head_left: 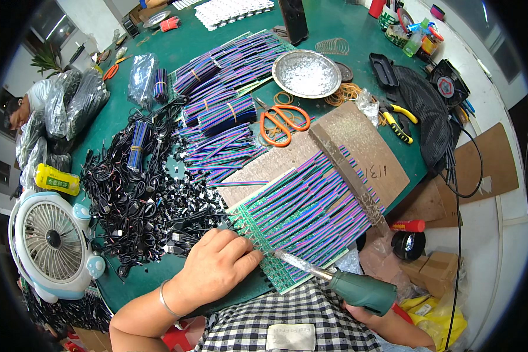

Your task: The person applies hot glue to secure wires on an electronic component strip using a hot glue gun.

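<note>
A green circuit board panel (258, 234) lies before me, with rows of striped multicoloured ribbon wires (311, 199) running up and right from it. A wooden bar (349, 179) lies across the wires. My left hand (220, 261) rests at the panel's left edge with its fingers pinched together; whatever they hold is hidden. My right hand (361, 314), partly hidden, grips a green soldering gun (364, 290). The gun's metal tip reaches the panel's lower part, just right of my left fingers. Black cables with plugs (141, 199) lie heaped left of the panel.
Bundled ribbon wires (226, 114), orange-handled scissors (283, 124) and a metal bowl (306, 73) sit beyond the panel. Yellow-black pliers (399, 122) lie right. A white fan (53, 237) stands left, near a yellow bottle (57, 179). Another person (26, 108) is at the far left.
</note>
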